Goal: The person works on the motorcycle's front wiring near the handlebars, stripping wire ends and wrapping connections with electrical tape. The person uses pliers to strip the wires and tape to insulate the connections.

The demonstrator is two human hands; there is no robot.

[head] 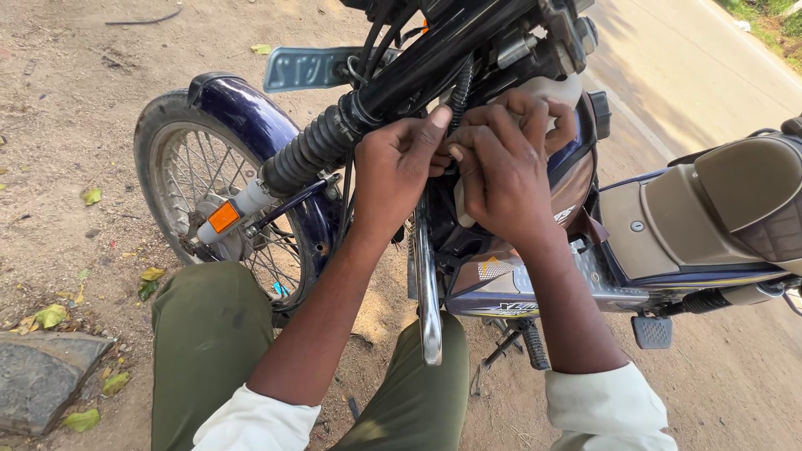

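Left hand [399, 163] curled narrow, fingertips pinched onto black cable [460, 93] just under the steering head; thumb up, prob. to steady the cable where it drops beside the frame. Right hand [501, 163] curled too, fingers bunched tight vs. the left, touching it, same spot; whether gripping the cable or a small part under it, can't tell, hidden by knuckles. White plastic piece [555, 88] right behind right-hand fingers, against the tank front. Both wrists angled in from below, forearms crossing over chrome crash guard [428, 284], so reach goes between guard & fork. Ribbed black fork boot [309, 154] just left of left hand, slanting down to front wheel [213, 196] w/ blue mudguard [242, 104] & orange reflector [224, 216]. Brown seat [735, 200] far right. Knees in green trousers [209, 334] either side of guard, near the work. Bike on bare dirt, dry leaves [50, 316] & a stone [42, 376] at left.
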